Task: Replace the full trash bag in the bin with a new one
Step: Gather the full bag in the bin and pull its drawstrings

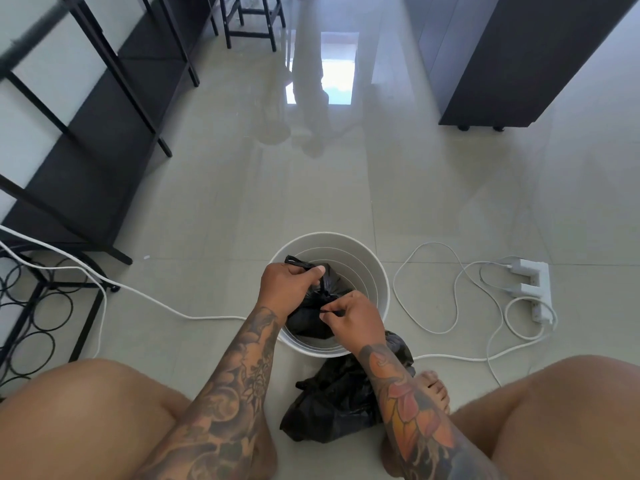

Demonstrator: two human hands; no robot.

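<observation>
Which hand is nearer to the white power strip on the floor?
Right. The right hand pinches a handle of the black bag in the bin, on the side toward the power strip. The left hand grips the other handle, farther away across the bin.

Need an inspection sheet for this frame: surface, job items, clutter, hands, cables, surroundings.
Surface: glossy tiled floor.
Job's things: white bin holds a black full bag; second black bag crumpled on the floor beside the bin.
Clutter: nothing seen.
Hands: left hand grips a bag tie; right hand pinches the other tie.
Cables: white cables looped by a power strip; another white cable on the left.
Surroundings: black shelving, dark cabinet, stool.
</observation>
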